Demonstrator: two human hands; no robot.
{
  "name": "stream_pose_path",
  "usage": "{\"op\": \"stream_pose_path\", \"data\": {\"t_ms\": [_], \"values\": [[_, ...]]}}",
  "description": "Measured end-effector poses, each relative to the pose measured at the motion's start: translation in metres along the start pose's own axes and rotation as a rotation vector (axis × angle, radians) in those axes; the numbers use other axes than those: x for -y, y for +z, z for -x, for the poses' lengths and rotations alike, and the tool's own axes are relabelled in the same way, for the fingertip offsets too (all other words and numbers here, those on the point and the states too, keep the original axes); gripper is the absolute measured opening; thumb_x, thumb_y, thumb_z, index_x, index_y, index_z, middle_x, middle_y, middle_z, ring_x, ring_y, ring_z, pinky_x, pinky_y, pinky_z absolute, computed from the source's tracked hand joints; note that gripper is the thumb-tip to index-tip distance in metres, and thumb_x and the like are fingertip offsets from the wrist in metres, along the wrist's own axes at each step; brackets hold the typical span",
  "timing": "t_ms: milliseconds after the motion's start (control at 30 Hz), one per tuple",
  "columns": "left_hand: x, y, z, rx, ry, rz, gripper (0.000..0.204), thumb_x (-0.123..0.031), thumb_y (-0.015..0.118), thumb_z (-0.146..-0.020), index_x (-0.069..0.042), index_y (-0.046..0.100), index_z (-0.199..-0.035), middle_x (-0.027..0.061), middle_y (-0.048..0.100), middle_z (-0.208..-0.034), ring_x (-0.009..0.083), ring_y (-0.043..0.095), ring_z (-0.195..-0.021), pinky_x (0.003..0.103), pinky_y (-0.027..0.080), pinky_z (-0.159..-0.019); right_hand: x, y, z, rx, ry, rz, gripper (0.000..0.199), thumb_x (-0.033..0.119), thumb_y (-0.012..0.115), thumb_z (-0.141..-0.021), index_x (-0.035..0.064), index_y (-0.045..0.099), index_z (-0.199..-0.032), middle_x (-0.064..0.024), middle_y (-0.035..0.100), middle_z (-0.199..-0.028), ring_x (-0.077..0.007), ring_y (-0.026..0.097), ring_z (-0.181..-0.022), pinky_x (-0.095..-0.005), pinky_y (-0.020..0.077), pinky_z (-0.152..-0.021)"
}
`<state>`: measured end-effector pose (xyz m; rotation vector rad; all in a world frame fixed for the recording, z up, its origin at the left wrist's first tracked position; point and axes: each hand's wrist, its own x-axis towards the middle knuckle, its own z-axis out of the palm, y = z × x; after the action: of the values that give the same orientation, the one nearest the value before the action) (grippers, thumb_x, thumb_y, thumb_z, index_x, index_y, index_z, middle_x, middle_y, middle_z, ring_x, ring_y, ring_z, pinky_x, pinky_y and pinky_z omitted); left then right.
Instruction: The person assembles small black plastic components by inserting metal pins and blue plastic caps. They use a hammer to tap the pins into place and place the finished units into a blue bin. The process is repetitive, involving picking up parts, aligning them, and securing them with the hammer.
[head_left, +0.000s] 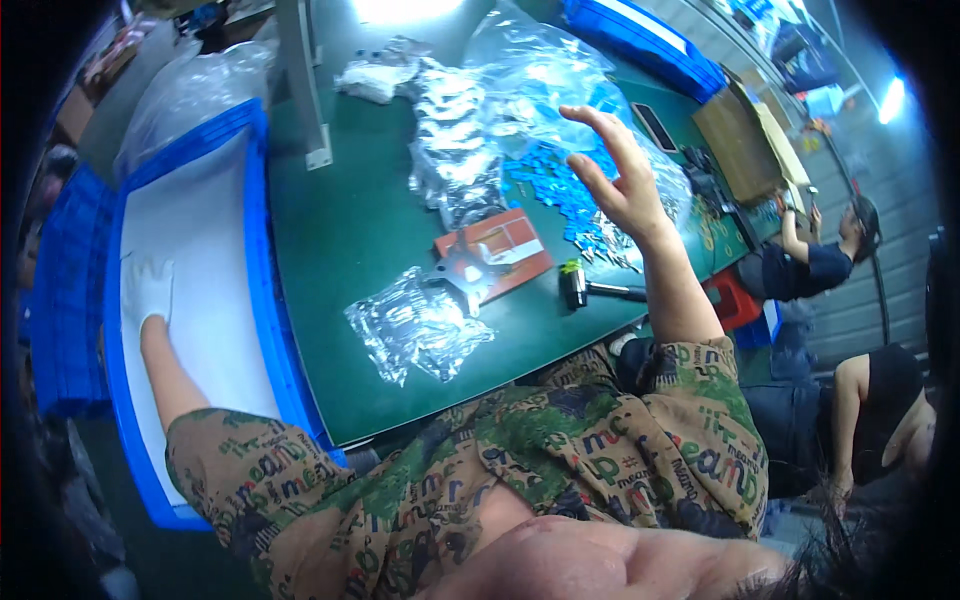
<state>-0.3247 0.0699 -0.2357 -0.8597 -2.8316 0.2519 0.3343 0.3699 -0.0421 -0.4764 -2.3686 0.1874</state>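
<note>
My left hand [150, 288], in a white glove, lies flat with fingers spread on the white lining [200, 240] of a long blue crate [262, 240]. Bare and raised over the green table [375, 215], my right hand [625, 185] has its thumb and index finger apart and holds nothing. Under and beside it are a heap of small blue pieces [555, 190] and small silvery pieces [600, 245]. A red-orange box [520, 262] has a flat metal plate [462, 275] resting partly on it. Shiny silver packets [415, 325] lie in front of these.
A small hammer [575, 285] with a green-and-black head lies near the table's front edge. More silvery packets [455, 140], a see-through plastic bag [535, 70], a phone [654, 128] and a cardboard box [740, 145] sit farther back. Two people [815, 255] are at the right. A metal post [303, 90] stands left.
</note>
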Motion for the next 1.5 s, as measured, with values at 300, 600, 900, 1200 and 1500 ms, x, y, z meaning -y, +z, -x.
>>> {"op": "stream_pose_path", "data": {"t_ms": [300,600,900,1200,1500], "values": [[0.014,0.02,-0.028,-0.077,0.081,-0.108,0.084,-0.073,0.039,-0.096,-0.017,0.041,-0.158,0.011,0.031,-0.167,0.0301,0.03,-0.153,0.043,0.025,-0.124,-0.038,-0.011,0.04,-0.042,0.142,0.003,0.038,0.011,0.07,-0.096,0.0009,0.062,-0.132,-0.0141,0.068,-0.127,-0.0253,0.064,-0.121,-0.0355,0.047,-0.105],[0.015,0.007,-0.016,-0.094,0.031,-0.02,0.089,-0.08,0.037,-0.093,-0.021,0.038,-0.16,0.0103,0.031,-0.167,0.0286,0.03,-0.153,0.046,0.027,-0.123,-0.006,-0.015,0.053,0.162,0.012,0.047,0.024,0.007,0.07,-0.092,0.0035,0.07,-0.116,-0.0124,0.071,-0.12,-0.0291,0.065,-0.12,-0.0414,0.0478,-0.102],[0.002,-0.01,-0.013,-0.065,0.008,-0.046,0.089,-0.079,0.039,-0.093,-0.02,0.04,-0.159,0.0099,0.032,-0.167,0.0297,0.033,-0.152,0.047,0.029,-0.122,0.088,0.041,0.02,0.495,-0.446,-0.085,0.031,0.013,0.069,-0.082,0.0115,0.069,-0.113,-0.0052,0.067,-0.114,-0.0255,0.06,-0.123,-0.0491,0.0422,-0.108],[0.004,-0.012,-0.009,-0.082,0.012,-0.031,0.086,-0.077,0.042,-0.093,-0.019,0.044,-0.157,0.0091,0.036,-0.165,0.0291,0.035,-0.151,0.048,0.03,-0.12,0.105,0.154,-0.035,0.707,-0.633,-0.079,0.029,0.021,0.064,-0.09,0.0125,0.073,-0.116,-0.0031,0.067,-0.107,-0.0209,0.062,-0.105,-0.0368,0.0454,-0.09],[0.0,-0.019,0.0,-0.059,-0.012,-0.023,0.087,-0.078,0.04,-0.093,-0.021,0.042,-0.158,0.0066,0.035,-0.166,0.0269,0.032,-0.153,0.048,0.028,-0.121,0.108,0.207,-0.06,0.982,-0.523,-0.172,0.035,0.027,0.063,-0.098,0.02,0.066,-0.132,-0.0056,0.064,-0.116,-0.0251,0.062,-0.114,-0.0441,0.047,-0.095]]}}
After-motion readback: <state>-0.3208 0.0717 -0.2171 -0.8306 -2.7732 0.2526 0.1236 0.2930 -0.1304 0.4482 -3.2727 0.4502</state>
